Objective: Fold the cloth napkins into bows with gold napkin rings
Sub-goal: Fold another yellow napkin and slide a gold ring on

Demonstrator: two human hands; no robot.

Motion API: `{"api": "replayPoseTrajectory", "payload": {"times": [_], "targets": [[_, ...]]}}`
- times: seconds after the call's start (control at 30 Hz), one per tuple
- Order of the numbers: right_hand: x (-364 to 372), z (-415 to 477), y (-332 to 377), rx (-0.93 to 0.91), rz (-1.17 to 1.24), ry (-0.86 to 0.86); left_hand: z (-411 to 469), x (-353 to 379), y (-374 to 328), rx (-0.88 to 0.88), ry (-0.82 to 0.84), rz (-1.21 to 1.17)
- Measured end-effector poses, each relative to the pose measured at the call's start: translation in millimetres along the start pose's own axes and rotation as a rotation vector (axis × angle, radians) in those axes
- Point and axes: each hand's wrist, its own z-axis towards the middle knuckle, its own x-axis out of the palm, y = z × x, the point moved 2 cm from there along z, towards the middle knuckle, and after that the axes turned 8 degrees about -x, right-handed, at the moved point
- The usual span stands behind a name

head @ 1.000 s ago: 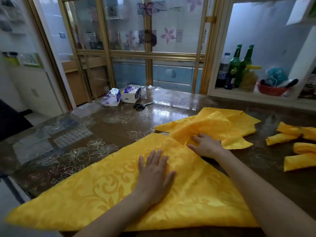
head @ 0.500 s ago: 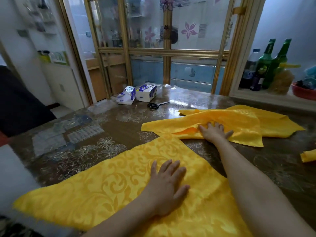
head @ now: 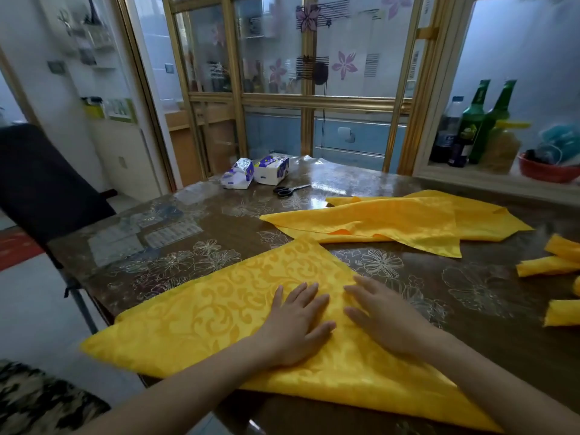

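Yellow napkin [head: 219, 309] spread flat on the table [head: 188, 246], its near edge overhanging; left hand [head: 295, 324] and right hand [head: 386, 318] both flat on it, fingers straight, gripping nothing; the right has returned from the spare napkins [head: 392, 221], so folding probably starts now; bare tabletop lies to the left; rolled napkins [head: 546, 265] lie well to the right.
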Motion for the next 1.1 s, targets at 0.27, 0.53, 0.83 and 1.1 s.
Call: {"api": "replayPoseTrajectory", "payload": {"times": [0.27,0.53,0.83,1.1], "targets": [[25.7,-4.1,2.2,0.038,-0.011,0.158,-11.3,-15.6,31.3,-0.112,-0.034,0.008],[16.7,2.9,6.9,0.065,0.08,0.124,-42.2,-10.0,85.8,-0.21,0.013,0.033],[-26.0,-16.8,-43.8,0.564,0.233,0.067,-5.1,-60.0,173.3,-0.647,-0.003,-0.089],[-38.2,-35.7,-49.1,0.534,0.272,0.025,6.2,-74.3,145.8,-0.415,-0.025,-0.281]]}}
